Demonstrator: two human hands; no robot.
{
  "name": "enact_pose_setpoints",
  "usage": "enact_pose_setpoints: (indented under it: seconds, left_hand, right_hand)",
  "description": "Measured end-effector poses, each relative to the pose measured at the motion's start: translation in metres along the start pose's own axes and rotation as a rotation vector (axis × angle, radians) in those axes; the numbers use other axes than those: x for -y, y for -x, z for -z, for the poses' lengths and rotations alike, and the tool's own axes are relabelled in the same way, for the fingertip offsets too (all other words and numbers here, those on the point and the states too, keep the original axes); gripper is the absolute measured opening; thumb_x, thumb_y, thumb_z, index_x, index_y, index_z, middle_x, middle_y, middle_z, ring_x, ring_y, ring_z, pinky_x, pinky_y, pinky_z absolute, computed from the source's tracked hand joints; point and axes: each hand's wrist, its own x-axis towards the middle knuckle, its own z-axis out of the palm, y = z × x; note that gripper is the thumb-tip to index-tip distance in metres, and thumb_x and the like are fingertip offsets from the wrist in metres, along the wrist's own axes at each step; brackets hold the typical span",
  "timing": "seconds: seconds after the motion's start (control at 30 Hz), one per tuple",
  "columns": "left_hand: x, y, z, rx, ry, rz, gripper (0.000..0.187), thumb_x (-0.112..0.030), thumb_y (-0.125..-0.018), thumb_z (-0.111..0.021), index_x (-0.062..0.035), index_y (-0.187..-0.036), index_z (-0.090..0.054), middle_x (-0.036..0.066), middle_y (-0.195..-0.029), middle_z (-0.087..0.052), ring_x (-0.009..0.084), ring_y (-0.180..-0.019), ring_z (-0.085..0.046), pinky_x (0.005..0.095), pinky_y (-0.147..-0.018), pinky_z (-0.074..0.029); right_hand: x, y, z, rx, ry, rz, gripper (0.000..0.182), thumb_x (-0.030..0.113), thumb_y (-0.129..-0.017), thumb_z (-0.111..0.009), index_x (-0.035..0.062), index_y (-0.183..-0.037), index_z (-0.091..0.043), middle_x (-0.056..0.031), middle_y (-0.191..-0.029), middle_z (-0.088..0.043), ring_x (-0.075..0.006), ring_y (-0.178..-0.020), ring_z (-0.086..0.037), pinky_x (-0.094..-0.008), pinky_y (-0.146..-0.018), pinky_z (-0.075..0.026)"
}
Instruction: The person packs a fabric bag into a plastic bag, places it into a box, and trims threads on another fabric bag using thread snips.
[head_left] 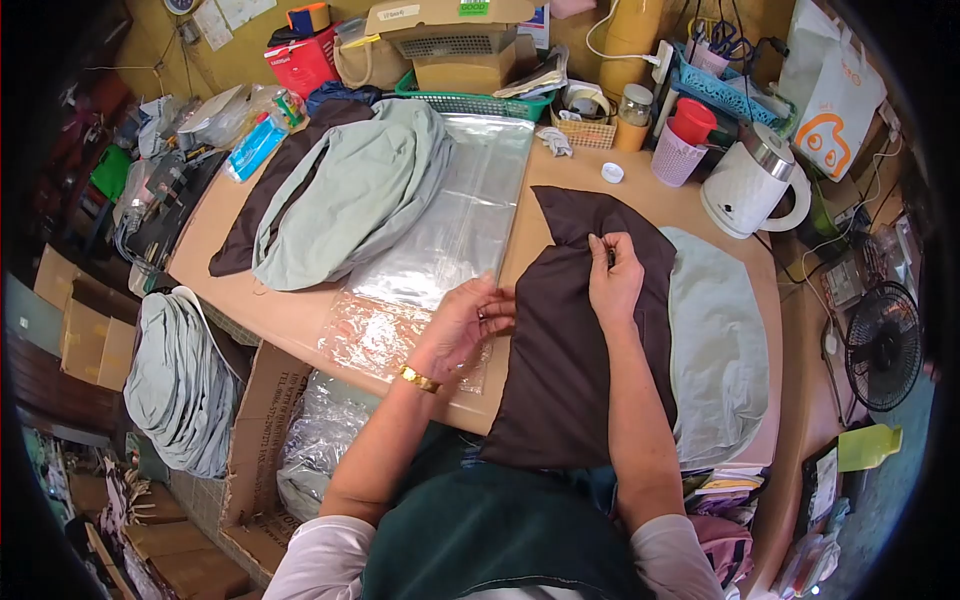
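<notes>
Dark brown fabric [570, 350] lies over the table's front edge, its lower end near my lap. My right hand [615, 280] pinches a fold of it near the top, with a small dark thing between the fingertips. My left hand [470, 320] is beside the fabric's left edge, fingers apart and holding nothing. Pale grey-green fabric [715, 350] lies to the right, partly under the brown piece. Clear plastic bags [440, 240] are spread left of the brown fabric. Another pale grey-green piece [350, 190] rests on them, with brown cloth [235, 240] at its left.
A white kettle [745, 190], a lilac cup [678, 155] and a jar [634, 105] stand at the back right. A green basket [540, 105] holds cardboard boxes. Below left are stacked grey fabric [180, 390] and an open carton [260, 440]. A black fan [883, 345] is at right.
</notes>
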Motion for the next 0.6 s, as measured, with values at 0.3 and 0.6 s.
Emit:
enact_pose_setpoints:
  seconds: [0.3,0.6]
  left_hand:
    - [-0.002,-0.011,0.004,-0.048,-1.213,-0.403,0.021,-0.023,-0.087,-0.071,-0.0021,-0.087,-0.066,-0.002,-0.077,-0.057,0.0065,-0.068,-0.051,0.0219,-0.063,-0.041]
    - [-0.001,0.001,0.014,0.203,-0.044,0.062,0.016,-0.018,-0.095,-0.059,-0.0016,-0.096,-0.061,0.003,-0.091,-0.063,0.0101,-0.076,-0.06,0.0207,-0.064,-0.051]
  right_hand:
    - [-0.004,-0.003,0.01,-0.018,-0.038,-0.06,0.024,0.017,-0.092,-0.065,0.0013,-0.082,-0.051,-0.0032,-0.068,-0.052,-0.0095,-0.064,-0.044,-0.0252,-0.061,-0.041]
    - [0.01,-0.004,0.014,0.027,0.063,-0.056,0.023,0.023,-0.089,-0.068,0.0033,-0.091,-0.056,-0.0116,-0.081,-0.059,-0.0224,-0.069,-0.057,-0.0339,-0.064,-0.047]
